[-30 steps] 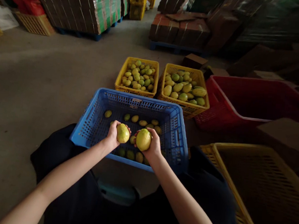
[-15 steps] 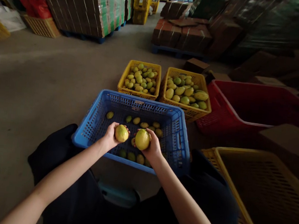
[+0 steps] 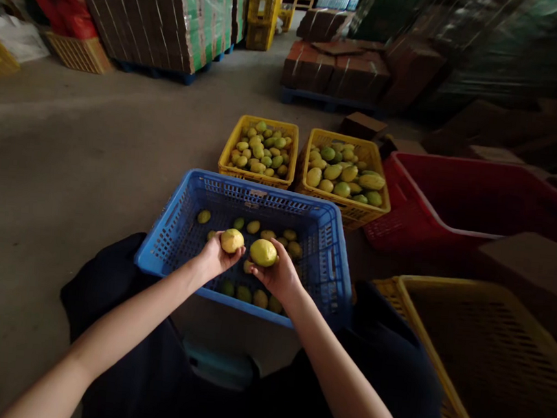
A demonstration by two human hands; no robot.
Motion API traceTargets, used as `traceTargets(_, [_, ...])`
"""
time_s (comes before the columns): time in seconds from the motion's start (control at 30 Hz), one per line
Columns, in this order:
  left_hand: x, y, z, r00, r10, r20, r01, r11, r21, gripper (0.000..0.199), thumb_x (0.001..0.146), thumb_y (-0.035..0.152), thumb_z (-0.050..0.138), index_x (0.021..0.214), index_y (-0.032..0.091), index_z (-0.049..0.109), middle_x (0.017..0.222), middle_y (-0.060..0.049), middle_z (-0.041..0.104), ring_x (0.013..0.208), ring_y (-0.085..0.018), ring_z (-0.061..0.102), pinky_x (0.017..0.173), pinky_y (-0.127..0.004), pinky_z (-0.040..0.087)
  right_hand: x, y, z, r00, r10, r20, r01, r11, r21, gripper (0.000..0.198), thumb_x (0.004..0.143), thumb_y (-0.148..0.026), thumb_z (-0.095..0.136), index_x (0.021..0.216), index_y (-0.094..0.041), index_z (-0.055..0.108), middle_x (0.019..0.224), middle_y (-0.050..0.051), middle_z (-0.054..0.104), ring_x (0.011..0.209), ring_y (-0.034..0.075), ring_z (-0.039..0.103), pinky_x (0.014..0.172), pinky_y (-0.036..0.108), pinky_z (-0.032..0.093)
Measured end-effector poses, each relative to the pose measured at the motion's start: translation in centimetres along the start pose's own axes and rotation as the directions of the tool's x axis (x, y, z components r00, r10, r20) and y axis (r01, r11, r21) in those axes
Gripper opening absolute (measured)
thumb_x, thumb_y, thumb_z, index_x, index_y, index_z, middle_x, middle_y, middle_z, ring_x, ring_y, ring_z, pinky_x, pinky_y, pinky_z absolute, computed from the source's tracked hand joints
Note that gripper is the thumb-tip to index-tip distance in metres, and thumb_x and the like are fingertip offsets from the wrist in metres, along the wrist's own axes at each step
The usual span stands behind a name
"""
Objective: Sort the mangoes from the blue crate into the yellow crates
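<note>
My left hand is closed around a yellow lemon, its pointed end turned up toward me. Beside it, my right hand holds a larger yellow-green lemon, with the fingers curled beneath. Both fruits are above the blue plastic crate, a small gap apart. In the crate lie several more lemons, some yellow like one at the far side, others darker green along the near wall. My hands cover part of the crate floor.
Two yellow crates full of lemons stand just beyond the blue one. A large red bin is at the right, with another yellow crate nearer me. Cartons on pallets stand farther back.
Both lemons have been turned in my hands; the left one now shows its tip, the right one lies more sideways. My left hand has moved slightly right and up.
</note>
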State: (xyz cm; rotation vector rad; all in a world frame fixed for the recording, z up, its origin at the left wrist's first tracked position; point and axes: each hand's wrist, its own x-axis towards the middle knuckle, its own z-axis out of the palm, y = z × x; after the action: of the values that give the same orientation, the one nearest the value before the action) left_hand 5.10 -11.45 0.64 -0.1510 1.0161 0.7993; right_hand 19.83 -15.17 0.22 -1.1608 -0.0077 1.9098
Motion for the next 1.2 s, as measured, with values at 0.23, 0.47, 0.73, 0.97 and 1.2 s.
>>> traceTargets(0.23, [0.1,-0.1,0.2,0.987,0.153,0.045,-0.159,0.962,0.222,0.012,0.087,0.028,0.051,0.089,0.017,0.056,0.074,-0.005,0.064,0.06,-0.015,0.061,0.052,-0.026,0.052,0.3,-0.4,-0.5,0.999,-0.015,0.032,0.018,0.996,-0.084,0.024,0.086,-0.038,0.052,0.088,-0.014,0.058,0.064,0.007,0.067,0.052,0.019,0.066,0.043,0.027,0.056])
traceTargets(0.47, [-2.1,2.1,0.0,0.623,0.625,0.47,-0.778,0.429,0.459,0.052,0.047,0.003,0.083,0.093,0.022,0.068,0.1,-0.003,0.066,0.088,-0.015,0.06,0.073,-0.017,0.049,-0.7,-2.1,-1.3,0.712,-0.689,0.133,0.648,0.572,-0.502,0.052,0.057,-0.026,0.082,0.105,-0.024,0.06,0.098,0.001,0.066,0.081,0.018,0.066,0.068,0.029,0.058])
traceTargets(0.73, [-4.6,1.5,-0.6,0.377,0.633,0.677,-0.901,0.082,0.425,0.046,0.055,0.013,0.083,0.097,0.027,0.072,0.114,-0.008,0.06,0.116,-0.026,0.052,0.104,-0.036,0.04,-2.1,-2.0,-1.4,0.314,-0.788,0.529,0.79,-0.092,-0.606,0.054,0.068,-0.029,0.075,0.119,-0.028,0.059,0.121,0.008,0.058,0.112,0.027,0.056,0.092,0.043,0.052])
traceTargets(0.97, [-2.5,1.5,-2.9,0.075,0.47,0.879,-0.85,-0.431,0.303,0.039,0.074,0.018,0.072,0.111,0.03,0.068,0.116,-0.007,0.062,0.114,-0.023,0.056,0.104,-0.043,0.041,-2.1,-1.0,-1.9,0.098,-0.643,0.76,0.617,-0.56,-0.553,0.053,0.083,-0.018,0.06,0.133,-0.03,0.046,0.125,0.009,0.056,0.115,0.025,0.055,0.097,0.044,0.05])
traceTargets(1.2, [-1.9,2.1,-3.7,-0.183,0.253,0.95,-0.656,-0.751,0.073,0.048,0.083,0.012,0.061,0.127,0.029,0.053,0.122,-0.008,0.057,0.119,-0.022,0.054,0.099,-0.043,0.047,-2.2,-1.4,-2.1,-0.014,-0.524,0.852,0.555,-0.713,-0.429,0.063,0.083,-0.007,0.053,0.141,-0.029,0.037,0.124,0.012,0.055,0.118,0.027,0.053,0.095,0.046,0.052])
